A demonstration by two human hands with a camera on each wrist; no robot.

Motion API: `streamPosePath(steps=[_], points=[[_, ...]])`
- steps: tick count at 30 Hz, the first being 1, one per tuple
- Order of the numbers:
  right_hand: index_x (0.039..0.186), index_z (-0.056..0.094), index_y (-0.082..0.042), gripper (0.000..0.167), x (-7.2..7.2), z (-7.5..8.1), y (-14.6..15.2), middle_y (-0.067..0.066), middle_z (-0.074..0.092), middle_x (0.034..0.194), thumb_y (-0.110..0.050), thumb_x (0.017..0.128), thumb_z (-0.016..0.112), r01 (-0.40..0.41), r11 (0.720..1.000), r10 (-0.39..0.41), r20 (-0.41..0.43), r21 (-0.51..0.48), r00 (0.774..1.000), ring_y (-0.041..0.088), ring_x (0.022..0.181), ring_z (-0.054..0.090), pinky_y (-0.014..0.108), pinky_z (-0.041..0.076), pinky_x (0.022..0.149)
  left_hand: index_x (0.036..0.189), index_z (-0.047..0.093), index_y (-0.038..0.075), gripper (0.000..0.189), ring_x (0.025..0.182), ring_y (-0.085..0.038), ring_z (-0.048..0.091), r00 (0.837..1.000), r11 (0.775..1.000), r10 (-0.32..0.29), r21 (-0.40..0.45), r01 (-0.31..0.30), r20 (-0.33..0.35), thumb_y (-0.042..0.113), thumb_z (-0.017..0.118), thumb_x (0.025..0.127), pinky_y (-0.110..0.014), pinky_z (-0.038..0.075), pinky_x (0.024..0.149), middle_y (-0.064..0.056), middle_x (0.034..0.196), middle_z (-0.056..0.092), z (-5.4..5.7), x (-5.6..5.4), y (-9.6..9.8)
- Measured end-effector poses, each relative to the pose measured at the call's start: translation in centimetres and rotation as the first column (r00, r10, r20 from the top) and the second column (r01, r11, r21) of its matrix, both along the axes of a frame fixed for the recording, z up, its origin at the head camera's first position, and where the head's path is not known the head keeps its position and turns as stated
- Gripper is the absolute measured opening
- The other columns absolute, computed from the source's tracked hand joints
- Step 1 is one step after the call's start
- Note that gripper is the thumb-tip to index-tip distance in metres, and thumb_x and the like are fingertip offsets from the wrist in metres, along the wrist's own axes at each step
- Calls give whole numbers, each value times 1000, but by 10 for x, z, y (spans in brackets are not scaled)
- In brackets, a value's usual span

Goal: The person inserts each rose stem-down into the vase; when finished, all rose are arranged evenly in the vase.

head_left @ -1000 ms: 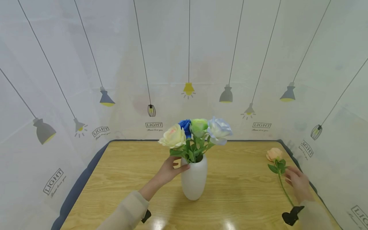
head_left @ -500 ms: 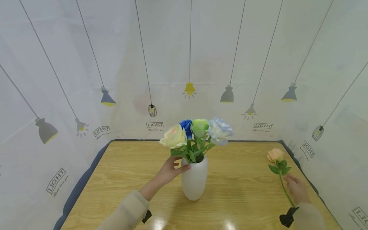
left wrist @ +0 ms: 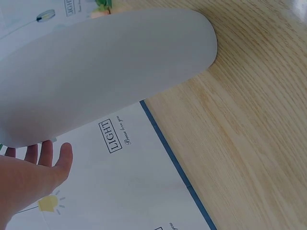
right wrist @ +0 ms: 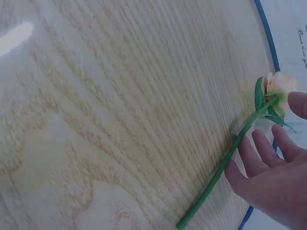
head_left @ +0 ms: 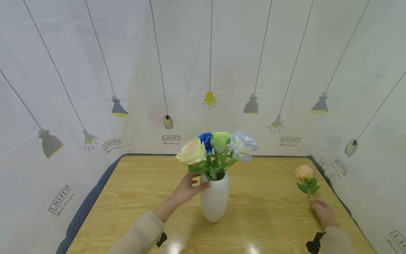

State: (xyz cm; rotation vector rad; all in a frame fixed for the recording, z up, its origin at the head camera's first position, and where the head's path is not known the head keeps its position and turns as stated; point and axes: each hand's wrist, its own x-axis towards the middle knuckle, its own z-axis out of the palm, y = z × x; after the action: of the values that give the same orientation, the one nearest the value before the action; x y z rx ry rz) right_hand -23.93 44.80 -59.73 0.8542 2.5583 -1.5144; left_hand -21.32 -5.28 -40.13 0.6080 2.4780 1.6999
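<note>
A white vase (head_left: 215, 201) stands upright on the table, holding several artificial flowers: a cream one (head_left: 191, 151), a dark blue one (head_left: 206, 141), a green one (head_left: 220, 140) and a pale blue one (head_left: 243, 144). My left hand (head_left: 188, 187) holds the vase near its rim, thumb across the front and fingers round the far side. At the table's right lies a peach artificial rose (head_left: 304, 171) with green leaves. My right hand (head_left: 324, 211) is at its stem (right wrist: 216, 177); in the right wrist view the fingertips touch the stem while the thumb stands apart from them.
The wood-grain table (head_left: 142, 197) has a dark blue edge (head_left: 90, 199). A pale cloth (head_left: 184, 63) printed with hanging lamps rises behind it and at both sides. Each wrist wears a black strap piece (head_left: 314, 243).
My right hand has come left and down along the rose's stem, from beside the leaves to lower on it. The left hand stays at the vase.
</note>
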Motion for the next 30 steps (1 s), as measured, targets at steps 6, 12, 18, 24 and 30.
streamPosePath(steps=[6, 12, 18, 24, 30], points=[[130, 24, 12, 63, 13, 25, -21, 35, 21, 130, -29, 86, 43, 1, 1000, -1, -32, 19, 999, 49, 117, 19, 55, 18, 94, 132, 34, 1, 59, 115, -38, 36, 1000, 1000, 3, -6, -3, -4, 19, 62, 83, -51, 32, 90, -18, 131, 37, 0, 0, 0], [124, 33, 12, 52, 27, 39, -39, 36, 28, 124, -14, 80, 44, 28, 995, -25, -31, 97, 999, 50, 114, 23, 53, 19, 95, 132, 34, 2, 59, 115, -37, 37, 1000, 1000, 3, -8, -3, -5, 19, 62, 83, -50, 32, 90, -17, 131, 37, -1, 0, 0], [115, 40, 14, 48, 30, 34, -42, 35, 38, 116, -10, 75, 48, 55, 980, -50, -32, 193, 998, 48, 107, 33, 51, 25, 92, 132, 34, 2, 59, 115, -37, 37, 1000, 1000, -1, -8, 1, -7, 20, 62, 84, -50, 32, 90, -17, 131, 38, -1, -1, 0], [110, 43, 17, 43, 25, 21, -39, 33, 49, 104, -10, 76, 49, -4, 937, 20, -43, 351, 999, 46, 94, 44, 50, 35, 82, 131, 35, 1, 58, 115, -37, 37, 1000, 1000, 1, -6, -1, -7, 19, 62, 83, -50, 32, 90, -17, 130, 38, -1, -1, 0], [109, 41, 18, 42, 26, 28, -44, 35, 47, 103, -7, 77, 46, -61, 911, 69, -4, 408, 998, 48, 94, 43, 53, 33, 82, 131, 35, 1, 58, 116, -38, 36, 1000, 1000, 0, -6, 0, -2, 20, 63, 83, -51, 31, 91, -18, 130, 38, -1, -1, 0]])
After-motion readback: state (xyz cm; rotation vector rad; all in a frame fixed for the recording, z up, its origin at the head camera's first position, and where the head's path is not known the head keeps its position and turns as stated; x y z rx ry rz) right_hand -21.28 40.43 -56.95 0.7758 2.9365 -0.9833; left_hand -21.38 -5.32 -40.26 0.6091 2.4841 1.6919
